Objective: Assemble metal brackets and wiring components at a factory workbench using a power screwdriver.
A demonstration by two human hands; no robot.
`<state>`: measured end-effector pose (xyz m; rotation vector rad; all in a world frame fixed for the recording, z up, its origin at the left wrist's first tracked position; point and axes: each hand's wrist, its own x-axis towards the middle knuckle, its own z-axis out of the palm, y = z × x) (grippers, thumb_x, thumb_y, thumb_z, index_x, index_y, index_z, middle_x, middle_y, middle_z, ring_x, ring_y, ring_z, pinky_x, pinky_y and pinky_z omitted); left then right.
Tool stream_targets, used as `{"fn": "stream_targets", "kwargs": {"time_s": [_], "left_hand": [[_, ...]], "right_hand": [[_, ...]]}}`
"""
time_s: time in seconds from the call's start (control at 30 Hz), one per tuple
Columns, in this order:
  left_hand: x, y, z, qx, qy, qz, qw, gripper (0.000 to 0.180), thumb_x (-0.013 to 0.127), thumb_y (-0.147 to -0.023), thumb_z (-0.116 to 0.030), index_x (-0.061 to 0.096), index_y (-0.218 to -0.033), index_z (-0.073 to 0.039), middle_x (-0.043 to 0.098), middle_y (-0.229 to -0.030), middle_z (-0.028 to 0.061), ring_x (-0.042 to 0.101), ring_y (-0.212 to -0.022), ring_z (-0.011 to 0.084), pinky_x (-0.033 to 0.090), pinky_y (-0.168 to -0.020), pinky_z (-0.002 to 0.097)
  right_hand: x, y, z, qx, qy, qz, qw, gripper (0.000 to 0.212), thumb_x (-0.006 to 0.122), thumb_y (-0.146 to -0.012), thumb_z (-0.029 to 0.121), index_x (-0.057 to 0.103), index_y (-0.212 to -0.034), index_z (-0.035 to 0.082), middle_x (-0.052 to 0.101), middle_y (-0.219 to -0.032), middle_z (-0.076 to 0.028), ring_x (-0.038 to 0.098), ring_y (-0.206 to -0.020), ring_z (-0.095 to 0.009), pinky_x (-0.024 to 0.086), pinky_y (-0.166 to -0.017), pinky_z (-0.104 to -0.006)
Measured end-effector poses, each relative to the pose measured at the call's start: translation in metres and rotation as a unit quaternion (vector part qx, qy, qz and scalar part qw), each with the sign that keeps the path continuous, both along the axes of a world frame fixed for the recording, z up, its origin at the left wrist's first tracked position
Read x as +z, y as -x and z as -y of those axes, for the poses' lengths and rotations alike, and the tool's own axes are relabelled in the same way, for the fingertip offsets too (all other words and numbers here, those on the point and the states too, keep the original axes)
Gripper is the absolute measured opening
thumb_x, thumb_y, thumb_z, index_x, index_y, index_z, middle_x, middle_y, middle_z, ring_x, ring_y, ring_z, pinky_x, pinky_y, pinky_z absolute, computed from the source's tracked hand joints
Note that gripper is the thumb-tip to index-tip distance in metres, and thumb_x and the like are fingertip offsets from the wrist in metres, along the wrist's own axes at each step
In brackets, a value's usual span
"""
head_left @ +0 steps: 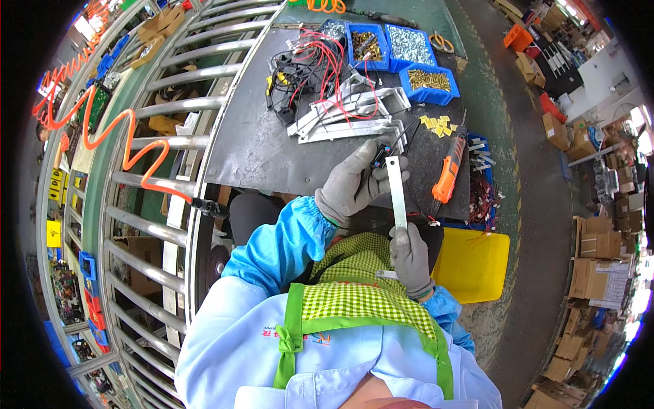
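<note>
Both gloved hands hold one metal strip [396,191] over the worktop's [259,150] near edge: right hand [411,253] closed on its lower end, left hand [355,180] pinching a small wired part, apparently, against its top. Judged early. A pile of strips [347,112] and red wires [320,61] waits mid-worktop, orange driver [448,174] lies unused at the right edge.

Two gloved hands, the left hand [354,183] and the right hand [411,259], share one metal strip [396,191]. Four blue bins [429,84] sit at the far right of the table (one mostly hidden behind wires). One orange screwdriver [446,178] lies right; one yellow bin [473,264] sits near.
</note>
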<state>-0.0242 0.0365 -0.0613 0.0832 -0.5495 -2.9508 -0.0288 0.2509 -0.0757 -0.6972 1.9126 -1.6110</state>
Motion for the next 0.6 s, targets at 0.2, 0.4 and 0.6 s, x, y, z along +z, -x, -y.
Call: {"fn": "stream_targets", "kwargs": {"time_s": [0.2,0.4,0.6], "left_hand": [[-0.002,0.002,-0.004,0.045,0.01,0.024,0.999,0.045,0.041,-0.104,-0.034,0.043,-0.133,0.0,0.059,-0.119,0.0208,0.065,-0.105,0.0318,0.054,-0.096,0.0462],[0.004,-0.002,-0.009,0.04,-0.025,0.061,0.997,0.039,0.042,-0.104,-0.029,0.043,-0.134,-0.003,0.059,-0.113,0.0155,0.066,-0.104,0.0287,0.055,-0.096,0.0457],[-0.004,-0.006,-0.001,0.061,0.078,0.051,0.994,0.042,0.05,-0.102,-0.026,0.041,-0.135,-0.003,0.059,-0.11,0.0136,0.066,-0.102,0.027,0.056,-0.095,0.0447]], "right_hand": [[-0.009,-0.002,0.001,-0.007,-0.049,-0.084,0.995,0.033,0.045,-0.104,0.031,0.053,-0.095,0.0,0.043,-0.061,-0.005,0.044,-0.052,-0.013,0.035,-0.048,-0.0318],[-0.019,-0.004,0.008,-0.018,-0.062,-0.106,0.992,0.033,0.047,-0.103,0.029,0.052,-0.095,-0.003,0.046,-0.062,-0.014,0.049,-0.052,-0.022,0.036,-0.05,-0.037],[-0.017,0.001,0.001,0.029,-0.07,-0.106,0.991,0.031,0.048,-0.102,0.028,0.053,-0.095,-0.002,0.047,-0.064,-0.02,0.049,-0.052,-0.029,0.036,-0.05,-0.04]]}}
